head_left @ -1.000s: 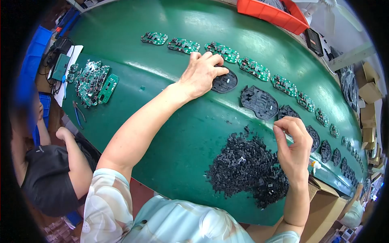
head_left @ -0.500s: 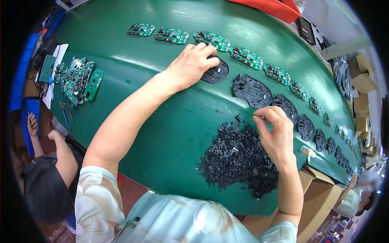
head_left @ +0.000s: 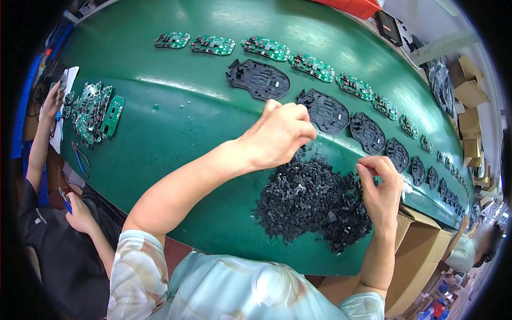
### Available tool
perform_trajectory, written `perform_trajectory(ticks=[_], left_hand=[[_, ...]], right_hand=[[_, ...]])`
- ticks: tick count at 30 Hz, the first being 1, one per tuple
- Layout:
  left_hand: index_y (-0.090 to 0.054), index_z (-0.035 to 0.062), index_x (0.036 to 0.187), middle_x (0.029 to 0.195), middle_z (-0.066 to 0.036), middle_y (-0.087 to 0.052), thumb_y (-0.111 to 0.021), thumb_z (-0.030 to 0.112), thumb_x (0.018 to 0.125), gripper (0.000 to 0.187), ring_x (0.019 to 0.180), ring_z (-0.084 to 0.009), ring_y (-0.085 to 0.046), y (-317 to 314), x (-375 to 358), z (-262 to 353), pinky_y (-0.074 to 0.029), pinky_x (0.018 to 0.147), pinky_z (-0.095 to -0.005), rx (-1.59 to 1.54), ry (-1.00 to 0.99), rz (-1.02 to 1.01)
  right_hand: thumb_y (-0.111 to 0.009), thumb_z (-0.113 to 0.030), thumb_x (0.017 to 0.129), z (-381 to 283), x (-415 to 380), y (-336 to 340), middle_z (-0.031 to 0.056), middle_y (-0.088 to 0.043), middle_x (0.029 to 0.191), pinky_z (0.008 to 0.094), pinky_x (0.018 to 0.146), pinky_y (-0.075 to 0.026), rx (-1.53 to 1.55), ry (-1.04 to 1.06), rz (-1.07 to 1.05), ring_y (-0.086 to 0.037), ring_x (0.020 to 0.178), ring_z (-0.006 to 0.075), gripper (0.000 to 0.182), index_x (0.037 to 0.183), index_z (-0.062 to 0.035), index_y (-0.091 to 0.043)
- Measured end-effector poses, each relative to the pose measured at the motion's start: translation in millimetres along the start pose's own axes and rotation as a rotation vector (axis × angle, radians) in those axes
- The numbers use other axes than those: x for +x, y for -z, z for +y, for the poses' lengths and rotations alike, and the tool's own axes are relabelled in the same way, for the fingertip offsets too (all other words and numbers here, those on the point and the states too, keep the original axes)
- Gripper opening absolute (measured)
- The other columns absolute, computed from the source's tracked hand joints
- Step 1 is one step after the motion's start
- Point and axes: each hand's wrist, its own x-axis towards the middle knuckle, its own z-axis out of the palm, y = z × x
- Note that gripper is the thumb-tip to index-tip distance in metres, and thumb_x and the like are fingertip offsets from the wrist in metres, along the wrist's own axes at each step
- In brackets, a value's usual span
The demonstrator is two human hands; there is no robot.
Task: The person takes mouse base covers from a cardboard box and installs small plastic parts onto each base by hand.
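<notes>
My left hand (head_left: pixel 280 133) is over the top edge of a heap of small black plastic parts (head_left: pixel 298 200), its fingers pressed together; whatever is between them is hidden. Just right of the heap, my right hand (head_left: pixel 380 184) has thumb and forefinger pinched, with anything held too small to make out. A black plastic shell (head_left: pixel 258 80) lies beyond my left hand, and a second shell (head_left: pixel 326 112) lies close past its fingertips. Further shells (head_left: pixel 367 133) continue in a row to the right. Behind them runs a row of green circuit boards (head_left: pixel 312 66).
At the left, a pile of circuit boards (head_left: pixel 92 114) lies near pliers (head_left: pixel 80 159). A co-worker's hand (head_left: pixel 80 213) there holds a blue-handled tool. A cardboard box (head_left: pixel 421 250) stands at the lower right; a red bin (head_left: pixel 354 6) is at the far edge.
My left hand has left the leftmost black shell and moved right and nearer, to the heap. My right hand has shifted slightly right and down. The co-worker at the left now reaches toward the boards.
</notes>
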Motion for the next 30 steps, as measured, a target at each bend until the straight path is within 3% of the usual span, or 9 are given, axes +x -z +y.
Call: perform_trajectory(ticks=[6, 12, 21, 24, 27, 30], left_hand=[[-0.069, 0.0101, 0.092, 0.094, -0.002, -0.058, -0.072, 0.004, 0.082, 0.012, 0.096, -0.0202, -0.057, -5.0, -1.7, -1.3, -0.033, 0.089, -0.0381, 0.051, 0.005, -0.146], [-0.065, 0.0099, 0.09, 0.093, -0.001, -0.057, -0.075, 0.005, 0.078, 0.016, 0.096, -0.0202, -0.057, -5.4, -7.7, -0.3, -0.032, 0.089, -0.0386, 0.036, 0.101, -0.077], [-0.067, 0.0105, 0.079, 0.085, -0.002, -0.056, -0.072, 0.005, 0.079, 0.008, 0.091, -0.0202, -0.057, -4.0, -5.9, -12.0, -0.033, 0.089, -0.0387, 0.111, -0.087, -0.143], [-0.068, 0.0089, 0.081, 0.086, -0.002, -0.056, -0.071, 0.007, 0.082, 0.004, 0.092, -0.0211, -0.057, -0.8, -9.6, -16.1, -0.036, 0.087, -0.037, 0.016, -0.123, -0.103], [-0.069, 0.0066, 0.09, 0.091, -0.004, -0.061, -0.072, 0.009, 0.086, 0.006, 0.091, -0.0201, -0.06, 12.4, -12.0, -12.6, -0.042, 0.086, -0.0345, -0.16, -0.018, -0.112], [-0.07, 0.0033, 0.095, 0.096, -0.006, -0.064, -0.068, 0.008, 0.091, 0.007, 0.092, -0.0171, -0.061, 22.1, -17.2, -11.6, -0.046, 0.085, -0.0313, -0.652, 0.179, -0.109]], right_hand=[[-0.072, 0.002, 0.083, -0.3, -9.2, 0.6, 0.0103, -0.066, 0.088, 0.0311, 0.071, -0.052, 0.01, 0.012, 0.004, -0.065, 0.077, 0.0212, 0.008, 0.09, 0.0002, -0.068], [-0.073, 0.001, 0.082, -0.9, -6.8, -6.3, 0.0109, -0.066, 0.089, 0.0324, 0.071, -0.052, 0.033, 0.045, -0.018, -0.064, 0.078, 0.0234, 0.01, 0.091, -0.0004, -0.068], [-0.072, -0.002, 0.081, -18.0, 16.6, -23.8, 0.0121, -0.065, 0.088, 0.0387, 0.073, -0.051, 0.053, 0.175, -0.065, -0.063, 0.083, 0.0303, 0.01, 0.09, -0.0013, -0.068], [-0.072, -0.002, 0.081, -23.7, 27.3, -33.1, 0.0123, -0.065, 0.088, 0.0399, 0.073, -0.051, 0.069, 0.207, -0.089, -0.063, 0.084, 0.0312, 0.01, 0.09, -0.0021, -0.068], [-0.073, -0.003, 0.081, -30.1, 37.1, -40.5, 0.0122, -0.066, 0.088, 0.0398, 0.073, -0.051, 0.114, 0.269, -0.122, -0.064, 0.085, 0.0306, 0.01, 0.091, -0.0034, -0.07], [-0.075, -0.002, 0.079, -40.6, 46.0, -45.4, 0.0103, -0.067, 0.09, 0.0358, 0.073, -0.053, 0.279, 0.29, -0.175, -0.066, 0.085, 0.0254, 0.015, 0.093, -0.0058, -0.073]])
